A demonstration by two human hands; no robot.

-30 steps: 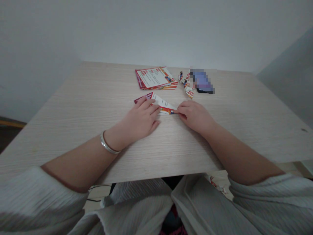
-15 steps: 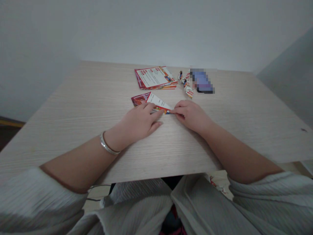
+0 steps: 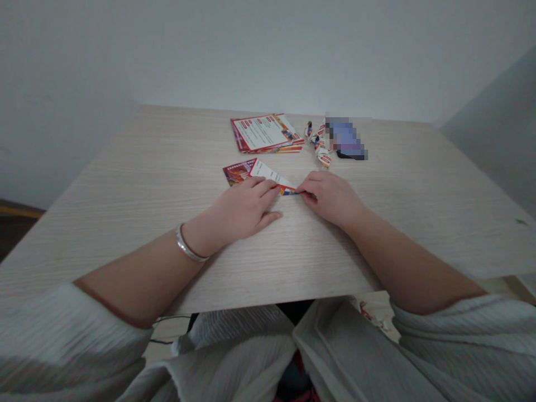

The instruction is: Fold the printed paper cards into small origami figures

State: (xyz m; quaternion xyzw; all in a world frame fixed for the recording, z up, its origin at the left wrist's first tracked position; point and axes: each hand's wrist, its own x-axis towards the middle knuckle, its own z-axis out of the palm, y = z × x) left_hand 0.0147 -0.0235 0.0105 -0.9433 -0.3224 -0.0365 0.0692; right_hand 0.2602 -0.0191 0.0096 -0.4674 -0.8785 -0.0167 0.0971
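I see my left hand (image 3: 245,209) pressed flat on the folded leaflet (image 3: 259,174) on the bench (image 3: 146,184); my right hand (image 3: 330,195) pinches its pointed tip (fingers curled). Beyond lie a leaflet stack (image 3: 266,133) and folded paper pieces (image 3: 318,144).

Both forearms reach from the near edge toward the middle, bare from pushed-up pale grey sleeves, converging so the 2 hands almost meet. The left hand (image 3: 245,207) lies palm down, fingers (image 3: 264,187) spread slightly and stretched far-right, flat and relaxed, thumb out on the near side. A silver bangle circles its wrist. The right hand (image 3: 330,195) is curled, knuckles up, its fingertips drawn together in a tight pinch at its left end, just right of the left hand's fingertips. The right forearm slants in from the near right, lying low.
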